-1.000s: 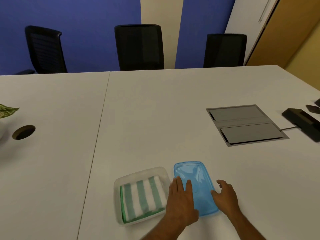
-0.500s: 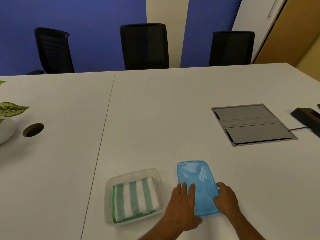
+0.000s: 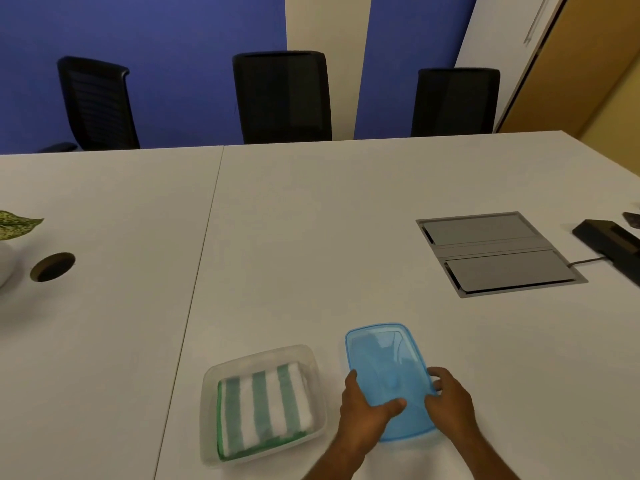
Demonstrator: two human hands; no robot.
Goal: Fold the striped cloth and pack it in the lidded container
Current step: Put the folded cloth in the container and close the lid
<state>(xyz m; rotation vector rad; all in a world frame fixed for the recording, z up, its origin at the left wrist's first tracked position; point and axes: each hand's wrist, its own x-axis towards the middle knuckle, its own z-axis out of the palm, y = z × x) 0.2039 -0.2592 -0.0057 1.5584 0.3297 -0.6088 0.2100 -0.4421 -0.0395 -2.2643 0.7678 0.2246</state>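
The green-and-white striped cloth (image 3: 265, 408) lies folded inside the clear plastic container (image 3: 313, 362) near the table's front edge. Just to its right is the translucent blue lid (image 3: 384, 362), lying flat or barely raised. My left hand (image 3: 363, 410) grips the lid's left edge, thumb on top of it. My right hand (image 3: 450, 396) holds the lid's right edge, fingers curled around the rim. The container is uncovered.
A grey cable hatch (image 3: 495, 254) is set into the white table (image 3: 311, 237) at the right, with a black device (image 3: 613, 247) and cord beyond it. A round grommet hole (image 3: 52, 266) and a potted plant (image 3: 10, 233) sit at the far left. Three black chairs stand behind.
Both hands went from resting flat on the lid to gripping its left and right edges. The view shifted slightly; the container and cloth stayed put.
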